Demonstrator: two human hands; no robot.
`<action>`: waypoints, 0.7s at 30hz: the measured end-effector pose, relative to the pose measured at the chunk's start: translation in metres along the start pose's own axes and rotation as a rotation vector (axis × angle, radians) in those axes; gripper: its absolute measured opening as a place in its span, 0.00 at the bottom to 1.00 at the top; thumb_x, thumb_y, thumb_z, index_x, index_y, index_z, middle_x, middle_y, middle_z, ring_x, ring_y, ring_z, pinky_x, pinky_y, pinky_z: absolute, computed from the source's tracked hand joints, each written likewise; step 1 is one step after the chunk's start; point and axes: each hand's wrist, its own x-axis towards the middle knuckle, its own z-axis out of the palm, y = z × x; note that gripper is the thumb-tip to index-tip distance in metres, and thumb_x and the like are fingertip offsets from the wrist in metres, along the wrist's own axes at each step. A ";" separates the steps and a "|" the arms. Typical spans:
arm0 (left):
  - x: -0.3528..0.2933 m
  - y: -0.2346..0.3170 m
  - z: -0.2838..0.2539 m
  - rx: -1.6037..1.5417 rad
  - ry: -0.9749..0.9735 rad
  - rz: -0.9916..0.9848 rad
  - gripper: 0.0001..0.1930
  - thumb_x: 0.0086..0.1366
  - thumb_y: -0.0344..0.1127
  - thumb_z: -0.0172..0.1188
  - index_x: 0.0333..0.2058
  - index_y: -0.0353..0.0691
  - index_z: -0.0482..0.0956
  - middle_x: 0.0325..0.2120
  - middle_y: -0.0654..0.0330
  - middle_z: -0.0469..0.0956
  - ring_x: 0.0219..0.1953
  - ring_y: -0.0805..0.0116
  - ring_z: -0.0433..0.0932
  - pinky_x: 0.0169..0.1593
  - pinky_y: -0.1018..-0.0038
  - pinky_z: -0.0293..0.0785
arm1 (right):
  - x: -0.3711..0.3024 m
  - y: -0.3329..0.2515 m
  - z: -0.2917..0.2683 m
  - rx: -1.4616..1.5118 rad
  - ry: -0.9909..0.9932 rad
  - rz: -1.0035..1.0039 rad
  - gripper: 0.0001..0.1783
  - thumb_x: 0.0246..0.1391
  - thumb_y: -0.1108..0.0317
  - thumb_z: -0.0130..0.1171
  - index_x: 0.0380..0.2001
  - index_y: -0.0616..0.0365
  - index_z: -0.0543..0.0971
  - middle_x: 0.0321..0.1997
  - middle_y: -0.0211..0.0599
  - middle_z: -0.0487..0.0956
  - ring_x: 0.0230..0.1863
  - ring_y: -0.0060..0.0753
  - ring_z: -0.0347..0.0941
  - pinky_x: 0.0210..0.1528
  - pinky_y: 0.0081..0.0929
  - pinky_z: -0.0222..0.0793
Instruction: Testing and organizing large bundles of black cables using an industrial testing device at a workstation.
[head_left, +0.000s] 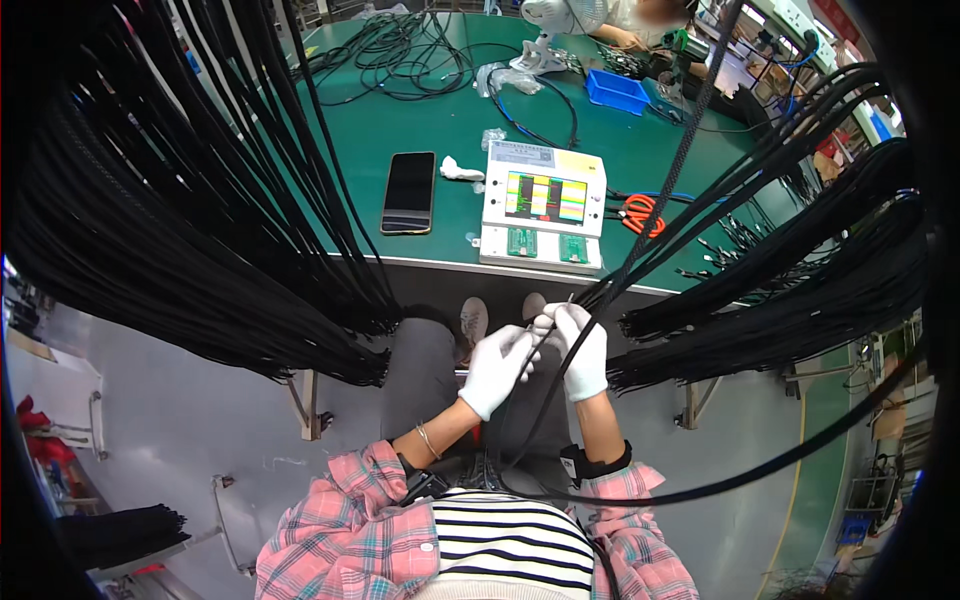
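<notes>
Above my lap, my left hand [498,371] and my right hand [583,352], both in white gloves, are close together with their fingers closed on a black cable [551,398]. The part between the fingertips is too small to make out. From my hands the cable loops down over my lap and sweeps out to the right. Just beyond the hands, at the table's near edge, stands a white tester [545,205] with a lit colour screen and two green circuit boards along its front. Thin black strands run past my right hand toward the upper right.
Thick bundles of black cables hang at the left [150,240] and right [790,290]. On the green table [350,130] lie a black phone [409,193], orange-handled scissors [642,215], a blue tray [616,92] and coiled cables. A white fan [545,50] stands farther back, near another person.
</notes>
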 end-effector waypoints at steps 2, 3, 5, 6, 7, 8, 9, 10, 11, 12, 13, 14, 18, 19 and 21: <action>0.012 0.014 -0.007 0.044 0.025 0.038 0.11 0.69 0.36 0.52 0.37 0.34 0.78 0.22 0.66 0.75 0.20 0.83 0.70 0.23 0.86 0.66 | -0.002 -0.011 0.005 -0.106 0.012 -0.083 0.13 0.62 0.67 0.52 0.41 0.69 0.76 0.31 0.38 0.79 0.34 0.25 0.76 0.38 0.22 0.73; 0.014 0.029 -0.005 0.063 0.035 0.026 0.11 0.69 0.37 0.53 0.36 0.34 0.78 0.21 0.67 0.74 0.20 0.84 0.69 0.24 0.87 0.65 | -0.001 -0.017 0.006 -0.144 0.005 -0.145 0.14 0.63 0.67 0.51 0.41 0.68 0.76 0.28 0.35 0.78 0.29 0.22 0.75 0.35 0.19 0.71; 0.029 0.041 -0.006 -0.044 0.077 0.018 0.13 0.68 0.39 0.53 0.36 0.33 0.79 0.19 0.67 0.74 0.18 0.83 0.68 0.23 0.86 0.65 | 0.004 -0.026 0.007 -0.195 0.073 -0.151 0.14 0.63 0.66 0.50 0.42 0.67 0.77 0.24 0.33 0.77 0.25 0.20 0.72 0.30 0.17 0.68; 0.037 0.043 -0.008 -0.159 0.062 -0.005 0.13 0.68 0.39 0.53 0.35 0.34 0.79 0.19 0.67 0.74 0.18 0.82 0.69 0.23 0.85 0.65 | 0.007 -0.027 0.007 -0.231 0.091 -0.186 0.15 0.64 0.65 0.50 0.42 0.67 0.77 0.19 0.31 0.75 0.20 0.18 0.70 0.26 0.16 0.65; 0.044 0.044 -0.009 -0.274 0.046 -0.027 0.13 0.68 0.39 0.53 0.35 0.34 0.79 0.19 0.67 0.74 0.18 0.81 0.69 0.22 0.85 0.65 | 0.012 -0.027 0.005 -0.243 0.099 -0.174 0.15 0.64 0.65 0.50 0.41 0.67 0.78 0.17 0.31 0.74 0.18 0.17 0.68 0.23 0.16 0.64; 0.050 0.045 -0.009 -0.380 0.046 -0.052 0.12 0.67 0.39 0.54 0.34 0.36 0.79 0.18 0.66 0.74 0.17 0.80 0.70 0.21 0.83 0.64 | 0.014 -0.028 0.006 -0.252 0.115 -0.166 0.15 0.64 0.65 0.50 0.40 0.67 0.78 0.16 0.31 0.74 0.17 0.17 0.68 0.22 0.16 0.63; 0.054 0.046 -0.009 -0.382 0.047 -0.052 0.12 0.67 0.39 0.54 0.34 0.36 0.79 0.18 0.66 0.74 0.17 0.80 0.70 0.21 0.83 0.64 | 0.015 -0.030 0.006 -0.260 0.131 -0.157 0.15 0.64 0.64 0.50 0.39 0.66 0.79 0.16 0.31 0.74 0.16 0.17 0.67 0.21 0.16 0.62; 0.058 0.046 -0.009 -0.403 0.042 -0.065 0.13 0.67 0.39 0.54 0.35 0.35 0.80 0.19 0.66 0.75 0.18 0.80 0.69 0.22 0.83 0.65 | 0.015 -0.032 0.007 -0.270 0.129 -0.172 0.14 0.63 0.65 0.51 0.38 0.66 0.80 0.17 0.31 0.74 0.16 0.17 0.67 0.20 0.15 0.62; 0.060 0.048 -0.009 -0.422 0.038 -0.079 0.14 0.68 0.39 0.54 0.35 0.34 0.81 0.19 0.65 0.75 0.18 0.80 0.69 0.23 0.84 0.66 | 0.016 -0.034 0.008 -0.270 0.128 -0.169 0.14 0.63 0.65 0.51 0.38 0.66 0.80 0.17 0.31 0.74 0.16 0.17 0.67 0.20 0.15 0.62; 0.059 0.050 -0.009 -0.395 0.035 -0.058 0.14 0.68 0.39 0.55 0.35 0.33 0.81 0.19 0.65 0.75 0.18 0.79 0.70 0.23 0.83 0.66 | 0.016 -0.035 0.009 -0.307 0.133 -0.158 0.14 0.62 0.65 0.51 0.37 0.65 0.80 0.17 0.31 0.75 0.16 0.17 0.67 0.20 0.15 0.62; 0.061 0.049 -0.010 -0.395 0.038 -0.059 0.14 0.68 0.39 0.55 0.35 0.33 0.81 0.19 0.65 0.75 0.18 0.79 0.70 0.23 0.83 0.66 | 0.017 -0.035 0.009 -0.344 0.138 -0.147 0.13 0.62 0.65 0.52 0.36 0.65 0.80 0.17 0.31 0.75 0.16 0.16 0.67 0.20 0.14 0.62; 0.063 0.048 -0.010 -0.408 0.032 -0.056 0.14 0.68 0.40 0.55 0.35 0.33 0.81 0.19 0.65 0.75 0.18 0.79 0.70 0.23 0.83 0.66 | 0.019 -0.035 0.009 -0.344 0.135 -0.145 0.13 0.62 0.65 0.52 0.36 0.65 0.80 0.17 0.31 0.75 0.16 0.16 0.67 0.20 0.14 0.62; 0.072 0.045 -0.010 -0.503 -0.021 -0.093 0.15 0.67 0.40 0.54 0.35 0.32 0.80 0.19 0.64 0.75 0.18 0.79 0.70 0.23 0.83 0.66 | 0.023 -0.031 0.008 -0.327 0.126 -0.144 0.13 0.61 0.66 0.52 0.35 0.64 0.81 0.18 0.30 0.75 0.17 0.16 0.68 0.21 0.14 0.63; 0.072 0.043 -0.011 -0.503 -0.020 -0.092 0.15 0.67 0.40 0.54 0.35 0.32 0.80 0.19 0.64 0.75 0.18 0.79 0.70 0.23 0.83 0.66 | 0.024 -0.031 0.007 -0.336 0.125 -0.135 0.12 0.61 0.66 0.52 0.34 0.64 0.81 0.19 0.30 0.75 0.18 0.16 0.69 0.21 0.14 0.64; 0.070 0.044 -0.009 -0.578 -0.052 -0.130 0.15 0.67 0.40 0.55 0.35 0.31 0.80 0.19 0.63 0.75 0.18 0.79 0.70 0.23 0.83 0.66 | 0.023 -0.032 0.007 -0.332 0.124 -0.130 0.12 0.61 0.66 0.53 0.34 0.64 0.80 0.19 0.30 0.75 0.18 0.16 0.69 0.21 0.14 0.64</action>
